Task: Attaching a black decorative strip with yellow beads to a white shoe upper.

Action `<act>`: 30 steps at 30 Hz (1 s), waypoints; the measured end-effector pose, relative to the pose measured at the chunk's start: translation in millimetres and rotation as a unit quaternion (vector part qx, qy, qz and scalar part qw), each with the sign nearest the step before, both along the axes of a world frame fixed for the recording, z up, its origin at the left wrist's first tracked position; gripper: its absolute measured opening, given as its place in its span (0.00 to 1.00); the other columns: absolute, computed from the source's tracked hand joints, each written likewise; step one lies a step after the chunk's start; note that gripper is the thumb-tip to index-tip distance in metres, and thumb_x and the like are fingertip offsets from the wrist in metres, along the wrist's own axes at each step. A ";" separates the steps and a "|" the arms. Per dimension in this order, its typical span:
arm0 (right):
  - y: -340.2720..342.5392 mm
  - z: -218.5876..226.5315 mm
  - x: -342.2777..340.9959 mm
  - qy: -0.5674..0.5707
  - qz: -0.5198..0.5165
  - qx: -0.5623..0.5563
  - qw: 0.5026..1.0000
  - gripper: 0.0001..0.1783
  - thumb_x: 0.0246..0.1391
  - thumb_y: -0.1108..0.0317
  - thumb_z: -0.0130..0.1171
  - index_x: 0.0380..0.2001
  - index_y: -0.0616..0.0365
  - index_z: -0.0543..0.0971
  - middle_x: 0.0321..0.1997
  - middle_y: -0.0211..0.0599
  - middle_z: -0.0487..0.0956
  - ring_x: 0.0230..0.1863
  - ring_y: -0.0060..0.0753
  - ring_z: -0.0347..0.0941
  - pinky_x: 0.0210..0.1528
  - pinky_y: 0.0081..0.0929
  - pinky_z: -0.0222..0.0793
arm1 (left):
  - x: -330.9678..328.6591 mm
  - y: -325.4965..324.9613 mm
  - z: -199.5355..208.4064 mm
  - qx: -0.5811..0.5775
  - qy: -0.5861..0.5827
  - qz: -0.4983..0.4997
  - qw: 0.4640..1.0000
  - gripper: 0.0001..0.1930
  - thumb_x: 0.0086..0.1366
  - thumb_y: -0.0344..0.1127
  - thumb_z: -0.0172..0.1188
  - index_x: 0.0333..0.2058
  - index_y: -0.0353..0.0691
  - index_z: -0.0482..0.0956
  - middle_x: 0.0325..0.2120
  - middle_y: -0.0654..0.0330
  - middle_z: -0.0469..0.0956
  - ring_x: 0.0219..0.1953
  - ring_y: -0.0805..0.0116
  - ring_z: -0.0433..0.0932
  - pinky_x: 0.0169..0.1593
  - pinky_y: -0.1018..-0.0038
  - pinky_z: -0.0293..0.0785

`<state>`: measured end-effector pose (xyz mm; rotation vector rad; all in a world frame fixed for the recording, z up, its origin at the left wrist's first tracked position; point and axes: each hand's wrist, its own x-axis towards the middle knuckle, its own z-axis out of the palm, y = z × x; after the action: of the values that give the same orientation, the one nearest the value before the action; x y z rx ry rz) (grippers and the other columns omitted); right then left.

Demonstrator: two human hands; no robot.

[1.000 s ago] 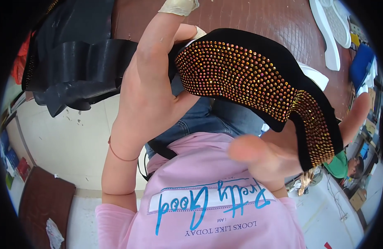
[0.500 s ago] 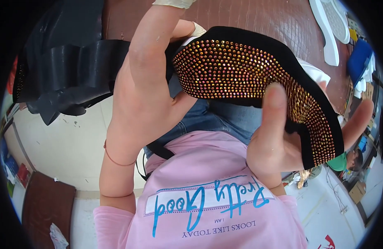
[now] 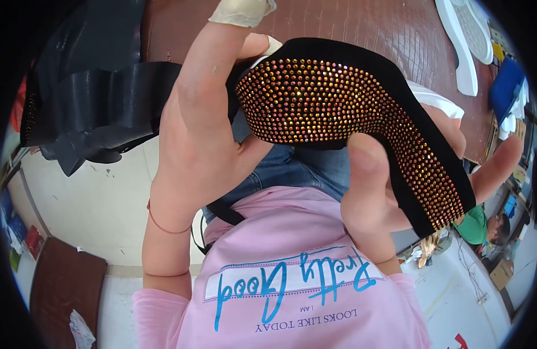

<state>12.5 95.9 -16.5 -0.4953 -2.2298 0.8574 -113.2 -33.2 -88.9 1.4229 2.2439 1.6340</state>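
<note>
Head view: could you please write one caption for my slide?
Left hand gripping a curved black band with orange studs, right hand at its other end.

Bright, even, diffuse light; direction hard to tell. Rhinestone-studded black strap (image 3: pixel 315 104) throws scattered pinpoint glints, plain border sinking to near-featureless dark. Soft sheen streaks on folded black sheet material (image 3: pixel 106 102). Faint gloss on brown worktop (image 3: pixel 367 29). Pale floor (image 3: pixel 100 203) brightly lit, low in contrast. Right-hand fingers (image 3: pixel 504 166) slightly soft. Fisheye bends straight edges; corners fall to black; clutter at right rim squeezed, indistinct.
</note>
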 end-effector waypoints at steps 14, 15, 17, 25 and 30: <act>-29.8 15.7 -13.8 0.045 -0.029 0.007 0.999 0.51 0.49 0.75 0.61 0.68 0.54 0.39 0.29 0.36 0.75 0.24 0.24 0.69 0.37 0.20 0.69 | -0.2 -0.8 2.1 0.017 -0.068 -0.023 0.997 0.45 0.39 0.19 0.66 0.59 0.33 0.58 0.53 0.51 0.68 0.41 0.67 0.75 0.43 0.81 0.71; -30.8 14.1 -12.2 0.063 -0.016 0.000 0.998 0.51 0.49 0.76 0.61 0.68 0.54 0.39 0.29 0.36 0.74 0.24 0.24 0.68 0.36 0.21 0.69 | 0.1 -2.6 0.8 -0.001 -0.052 -0.025 0.998 0.44 0.39 0.19 0.66 0.59 0.33 0.59 0.53 0.52 0.69 0.41 0.66 0.75 0.42 0.81 0.71; -32.1 11.3 -9.3 0.100 0.011 -0.014 0.995 0.51 0.48 0.77 0.61 0.68 0.54 0.41 0.28 0.36 0.74 0.23 0.24 0.67 0.35 0.21 0.69 | 0.6 -5.1 -2.1 -0.038 -0.019 -0.029 0.999 0.44 0.39 0.18 0.66 0.59 0.34 0.59 0.52 0.52 0.69 0.41 0.66 0.75 0.42 0.81 0.72; -25.0 18.0 -14.8 0.026 -0.015 -0.040 0.999 0.52 0.47 0.78 0.63 0.68 0.53 0.42 0.30 0.39 0.75 0.27 0.27 0.70 0.38 0.24 0.71 | -2.9 4.0 2.0 0.016 -0.015 -0.003 1.000 0.44 0.40 0.18 0.66 0.58 0.36 0.58 0.51 0.53 0.70 0.41 0.64 0.75 0.43 0.81 0.71; -40.1 10.2 -24.4 0.122 -0.003 -0.159 0.980 0.56 0.44 0.78 0.65 0.69 0.51 0.40 0.32 0.40 0.76 0.29 0.28 0.71 0.40 0.24 0.71 | 0.8 4.1 -4.2 0.065 -0.109 -0.027 0.991 0.45 0.39 0.17 0.65 0.59 0.36 0.56 0.50 0.53 0.71 0.43 0.63 0.75 0.45 0.79 0.72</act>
<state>-11.9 55.8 -6.3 -0.5122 -1.8755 1.2120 -112.4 -29.1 -93.1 1.2461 1.9970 1.8474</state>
